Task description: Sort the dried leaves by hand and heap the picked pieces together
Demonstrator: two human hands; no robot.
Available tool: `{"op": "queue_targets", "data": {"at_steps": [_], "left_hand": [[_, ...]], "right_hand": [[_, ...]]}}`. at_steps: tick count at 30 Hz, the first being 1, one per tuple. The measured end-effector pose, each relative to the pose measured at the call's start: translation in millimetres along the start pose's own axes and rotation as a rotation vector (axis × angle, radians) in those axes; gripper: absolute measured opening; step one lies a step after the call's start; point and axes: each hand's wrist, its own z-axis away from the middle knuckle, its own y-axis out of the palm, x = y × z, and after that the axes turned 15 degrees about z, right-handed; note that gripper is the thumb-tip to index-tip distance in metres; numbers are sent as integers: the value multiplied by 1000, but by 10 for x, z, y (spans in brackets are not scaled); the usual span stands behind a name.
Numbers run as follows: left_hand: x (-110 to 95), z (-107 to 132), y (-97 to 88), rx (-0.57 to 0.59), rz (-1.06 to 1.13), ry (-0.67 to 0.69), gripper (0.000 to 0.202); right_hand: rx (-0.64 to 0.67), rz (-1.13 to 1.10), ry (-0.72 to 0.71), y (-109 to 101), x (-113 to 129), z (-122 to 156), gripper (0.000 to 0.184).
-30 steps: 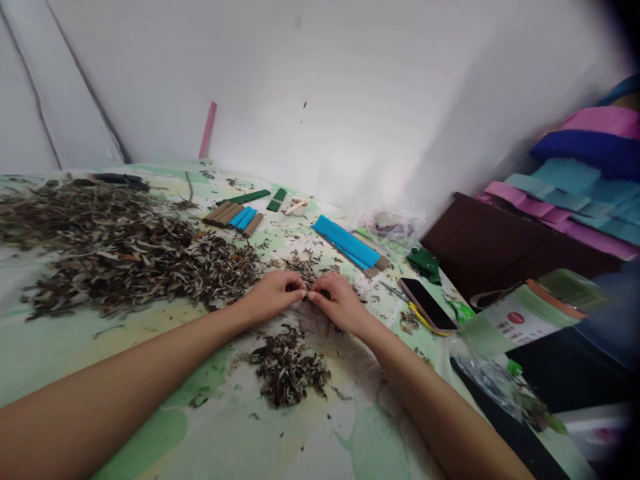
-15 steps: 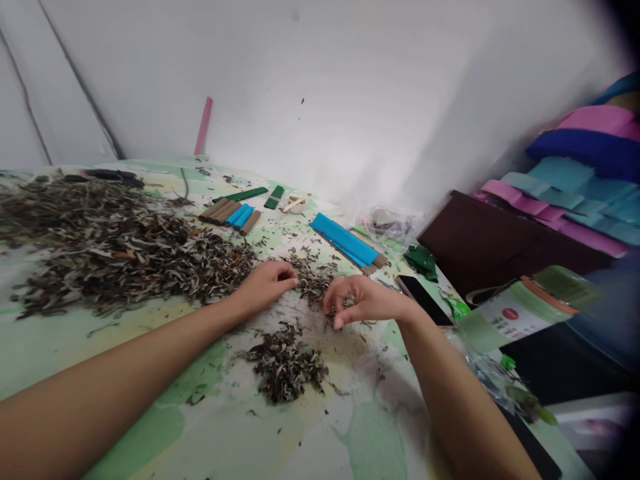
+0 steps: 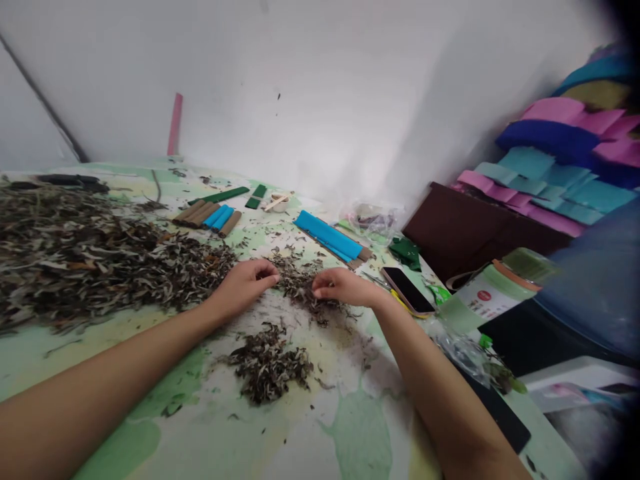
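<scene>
My left hand (image 3: 249,283) rests at the right end of a large heap of dried leaves (image 3: 110,260). Its thumb and index finger meet in a pinch; whatever they hold is too small to make out. Opposite it, my right hand (image 3: 345,287) has curled fingers and thumb drawn together at a thin spread of dried leaves (image 3: 297,280). What lies inside those fingers is hidden. Nearer to me, a small separate pile of dried leaves (image 3: 270,363) sits on the patterned green and white table cover (image 3: 200,427).
Behind the hands lie brown and blue rolls (image 3: 217,217), green strips (image 3: 257,197) and a blue sheet (image 3: 330,235). A phone (image 3: 407,290), a clear plastic bag (image 3: 373,220) and a labelled container (image 3: 490,300) are at right. Colourful paper rolls (image 3: 550,180) top a dark box (image 3: 450,220).
My right hand's fingers have drawn closer together over the leaves. The left hand keeps its pinch. The view has swung right, shifting the scene leftward.
</scene>
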Motion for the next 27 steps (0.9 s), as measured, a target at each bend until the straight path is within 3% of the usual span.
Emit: {"op": "queue_targets", "data": {"at_steps": [4, 7, 9, 14, 22, 27], "left_hand": [[-2, -1, -1, -16, -8, -2, 28], [5, -5, -4, -21, 3, 5, 26], [9, -7, -4, -18, 17, 13, 25], [-2, -4, 1, -23, 22, 15, 26], [-30, 5, -11, -14, 14, 1, 26], [-13, -7, -15, -5, 54, 4, 26]], "right_hand": [[-296, -67, 139, 62, 21, -103, 10], [-388, -36, 287, 108, -99, -126, 9], [-370, -10, 326, 147, -173, -122, 8], [-224, -18, 244, 220, -187, -113, 7], [-386, -260, 349, 150, -142, -128, 14], [-366, -223, 343, 193, -156, -139, 12]]}}
